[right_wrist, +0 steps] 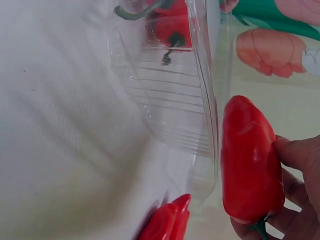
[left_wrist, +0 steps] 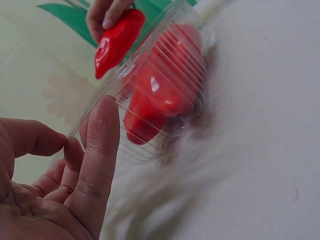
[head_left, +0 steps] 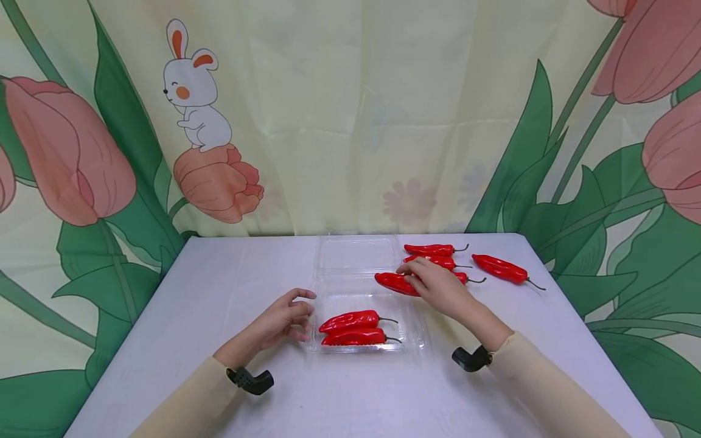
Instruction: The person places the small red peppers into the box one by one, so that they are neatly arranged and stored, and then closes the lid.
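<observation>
My right hand [head_left: 438, 289] holds a red chili pepper [head_left: 395, 283] by its stem end, raised above the right side of a clear plastic clamshell box [head_left: 411, 331]. In the right wrist view the pepper [right_wrist: 252, 160] is beside the box's rim. Two red peppers [head_left: 350, 320] lie side by side in the box's near half, stems pointing right. At the box's left side is my left hand [head_left: 285, 319], its fingers loosely bent; in the left wrist view its fingertips [left_wrist: 102, 120] touch the clear wall and rim.
The open lid [head_left: 358, 252] lies at the back of the white table [head_left: 235, 267]. More red peppers [head_left: 432, 249] lie back right, one pepper [head_left: 499, 267] farther right on its own. A stemmed pepper end [head_left: 462, 277] shows past my right hand. A printed curtain [head_left: 328, 121] hangs behind.
</observation>
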Motion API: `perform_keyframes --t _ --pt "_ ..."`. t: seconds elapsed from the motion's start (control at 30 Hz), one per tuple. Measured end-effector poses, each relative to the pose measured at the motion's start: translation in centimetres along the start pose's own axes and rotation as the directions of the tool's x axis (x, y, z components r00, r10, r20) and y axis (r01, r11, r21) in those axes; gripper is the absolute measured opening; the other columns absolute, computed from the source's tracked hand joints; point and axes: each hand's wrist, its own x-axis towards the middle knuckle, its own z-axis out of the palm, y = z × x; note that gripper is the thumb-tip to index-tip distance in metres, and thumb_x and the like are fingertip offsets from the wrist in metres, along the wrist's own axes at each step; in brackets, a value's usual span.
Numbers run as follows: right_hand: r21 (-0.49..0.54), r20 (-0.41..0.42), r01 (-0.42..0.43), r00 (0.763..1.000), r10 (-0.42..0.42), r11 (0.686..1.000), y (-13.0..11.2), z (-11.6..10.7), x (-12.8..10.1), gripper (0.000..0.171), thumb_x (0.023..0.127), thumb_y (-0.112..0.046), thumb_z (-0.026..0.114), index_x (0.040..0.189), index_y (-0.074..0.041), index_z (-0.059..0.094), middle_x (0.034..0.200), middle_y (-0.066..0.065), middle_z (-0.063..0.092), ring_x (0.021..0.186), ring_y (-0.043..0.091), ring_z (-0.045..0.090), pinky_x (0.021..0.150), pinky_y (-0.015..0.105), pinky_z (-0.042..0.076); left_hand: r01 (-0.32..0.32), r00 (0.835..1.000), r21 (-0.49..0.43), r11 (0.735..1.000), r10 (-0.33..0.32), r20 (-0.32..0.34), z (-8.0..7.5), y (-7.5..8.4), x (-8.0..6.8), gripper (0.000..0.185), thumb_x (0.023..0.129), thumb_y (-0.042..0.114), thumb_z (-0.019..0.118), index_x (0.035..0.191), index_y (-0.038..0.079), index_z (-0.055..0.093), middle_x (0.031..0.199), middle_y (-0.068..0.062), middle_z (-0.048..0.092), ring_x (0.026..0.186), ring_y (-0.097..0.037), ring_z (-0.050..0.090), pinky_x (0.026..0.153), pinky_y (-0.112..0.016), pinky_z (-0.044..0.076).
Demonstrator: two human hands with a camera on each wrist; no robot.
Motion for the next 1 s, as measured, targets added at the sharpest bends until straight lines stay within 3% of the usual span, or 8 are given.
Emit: perform_keyframes --t 0.4,1.0 --pt "0.005 0.018 -0.013 1.000 0.013 1.000 -0.6 0.5 0.5 0.028 0.087 -0.021 0.069 0.114 -0.025 0.064 0.110 -0.003 0.063 0.103 0.016 0.060 0.082 0.033 0.057 0.000 1.000 -0.005 1.000 0.000 -0.012 0.0 -0.2 0.1 0.041 0.095 0.018 0.054 0.133 0.011 0.039 0.099 -0.017 0.057 0.070 -0.019 0.062 0.063 -0.034 0.058" --pt "-0.007 0.030 0.031 0.999 -0.031 0.999 -1.7 1.4 1.2 0.027 0.087 -0.021 0.069 0.113 -0.025 0.065 0.108 -0.004 0.064 0.098 0.014 0.061 0.082 0.031 0.056 0.003 1.000 0.001 1.000 -0.003 -0.024 0.0 -0.2 0.1 0.043 0.094 0.021 0.057 0.132 0.012 0.040 0.097 -0.015 0.058 0.070 -0.019 0.061 0.063 -0.035 0.058"
